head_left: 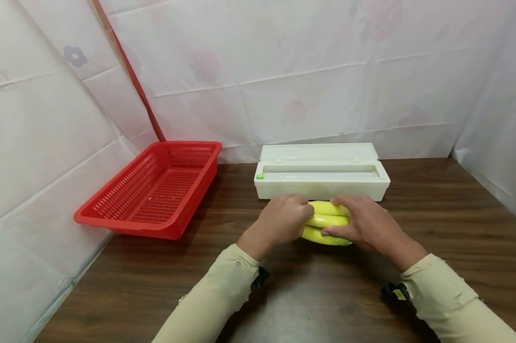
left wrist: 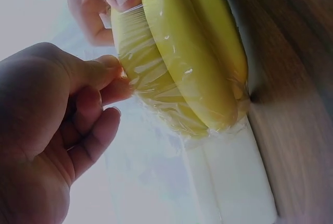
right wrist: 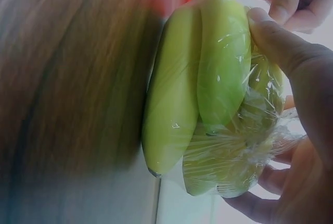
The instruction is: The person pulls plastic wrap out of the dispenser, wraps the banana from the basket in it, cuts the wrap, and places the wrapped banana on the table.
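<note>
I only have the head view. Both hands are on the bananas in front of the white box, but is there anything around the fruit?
Observer: Yes. In the wrist views clear cling film is wrapped round the bananas.
Operator: What is the left hand doing with it?
Observer: The left hand pinches the film at one end of the bunch between thumb and fingertips.
Operator: And the right hand?
Observer: The right hand holds the wrapped bunch, thumb pressed on top and fingers curled underneath, where the film bunches up.
</note>
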Available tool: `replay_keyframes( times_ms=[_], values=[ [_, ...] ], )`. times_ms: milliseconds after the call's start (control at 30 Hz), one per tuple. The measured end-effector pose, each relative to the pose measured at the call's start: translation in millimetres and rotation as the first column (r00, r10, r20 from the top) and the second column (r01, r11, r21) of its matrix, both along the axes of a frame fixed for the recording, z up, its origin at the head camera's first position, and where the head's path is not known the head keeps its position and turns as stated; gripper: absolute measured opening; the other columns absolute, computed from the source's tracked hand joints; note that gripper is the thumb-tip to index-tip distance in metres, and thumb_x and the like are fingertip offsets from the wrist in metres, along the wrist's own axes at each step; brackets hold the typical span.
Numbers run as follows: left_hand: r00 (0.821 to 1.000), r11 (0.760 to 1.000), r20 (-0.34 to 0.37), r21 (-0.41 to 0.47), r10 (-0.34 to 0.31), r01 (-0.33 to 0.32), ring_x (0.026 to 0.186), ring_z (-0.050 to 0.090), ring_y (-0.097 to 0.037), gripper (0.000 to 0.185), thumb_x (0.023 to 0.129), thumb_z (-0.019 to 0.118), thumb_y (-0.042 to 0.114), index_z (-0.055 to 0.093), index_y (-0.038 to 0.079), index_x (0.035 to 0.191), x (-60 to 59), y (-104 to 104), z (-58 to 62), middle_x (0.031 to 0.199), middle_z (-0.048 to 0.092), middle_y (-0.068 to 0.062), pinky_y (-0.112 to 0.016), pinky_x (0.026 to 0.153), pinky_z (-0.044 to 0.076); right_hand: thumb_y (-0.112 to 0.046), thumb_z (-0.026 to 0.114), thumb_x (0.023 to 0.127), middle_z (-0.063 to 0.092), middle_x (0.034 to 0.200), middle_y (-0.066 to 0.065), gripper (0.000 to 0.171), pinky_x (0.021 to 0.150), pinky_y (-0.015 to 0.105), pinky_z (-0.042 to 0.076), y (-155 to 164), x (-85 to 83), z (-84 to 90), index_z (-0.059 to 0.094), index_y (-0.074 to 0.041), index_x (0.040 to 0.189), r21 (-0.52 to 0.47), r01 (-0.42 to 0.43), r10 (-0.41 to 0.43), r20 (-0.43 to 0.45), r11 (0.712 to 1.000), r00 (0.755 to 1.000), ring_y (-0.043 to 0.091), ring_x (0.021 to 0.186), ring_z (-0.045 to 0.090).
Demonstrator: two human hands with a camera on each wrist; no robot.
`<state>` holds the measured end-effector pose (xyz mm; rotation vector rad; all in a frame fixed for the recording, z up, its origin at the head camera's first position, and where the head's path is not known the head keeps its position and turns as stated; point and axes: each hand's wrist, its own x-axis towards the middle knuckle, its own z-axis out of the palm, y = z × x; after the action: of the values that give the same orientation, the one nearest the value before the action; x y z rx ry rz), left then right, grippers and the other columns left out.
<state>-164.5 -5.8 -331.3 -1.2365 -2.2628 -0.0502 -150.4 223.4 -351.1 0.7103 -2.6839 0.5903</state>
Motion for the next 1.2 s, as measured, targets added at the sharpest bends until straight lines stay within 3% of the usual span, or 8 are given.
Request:
replay_keyframes(
  times_ms=[267,867,1067,1200],
  values=[
    [0.999,0.999,-0.042,-0.027,-0.027,0.026,0.057,0.049,-0.014,0.019,0.079,0.065,-0.003,0.062,0.014,0.07,4.1,3,-4.0,0.07,0.053,0.002,-0.028,0.05,0.045,-0.062,0.083,0.07,0.058,0.084,-0.005,0.066,0.063,0.034,0.044,6,-0.6,1.2,0.068,-0.015,0.114,0.003,0.015,-0.015,0.042,1.0,0.999,0.017,0.076,0.052],
    [0.995,0.998,-0.096,-0.057,-0.035,0.03,0.056,0.052,-0.012,0.016,0.079,0.069,0.0,0.065,0.013,0.071,11.1,4,-8.3,0.069,0.054,0.002,-0.025,0.052,0.046,-0.063,0.079,0.076,0.063,0.104,0.002,0.072,0.072,0.04,0.046,12,0.7,-0.7,0.067,-0.014,0.127,-0.03,0.003,-0.001,0.072,1.0,0.997,0.021,0.091,0.054],
    [0.99,0.998,-0.125,-0.011,-0.064,0.063,0.055,0.051,-0.012,0.022,0.079,0.066,-0.003,0.062,0.014,0.066,12.6,-1,-14.8,0.066,0.051,0.002,-0.026,0.052,0.045,-0.062,0.08,0.076,0.063,0.104,0.001,0.071,0.073,0.04,0.046,12,-0.7,-2.5,0.067,-0.013,0.126,-0.052,-0.015,0.019,0.065,0.999,0.998,0.021,0.091,0.055],
    [0.988,0.991,-0.104,0.063,-0.112,0.118,0.057,0.052,-0.013,0.024,0.08,0.064,-0.005,0.06,0.013,0.066,11.7,-6,-19.7,0.067,0.052,0.002,-0.027,0.054,0.047,-0.062,0.08,0.076,0.064,0.106,0.002,0.072,0.074,0.04,0.045,13,-1.5,-2.0,0.066,-0.012,0.127,-0.047,-0.001,0.005,0.081,0.999,0.997,0.021,0.092,0.055]
  ],
)
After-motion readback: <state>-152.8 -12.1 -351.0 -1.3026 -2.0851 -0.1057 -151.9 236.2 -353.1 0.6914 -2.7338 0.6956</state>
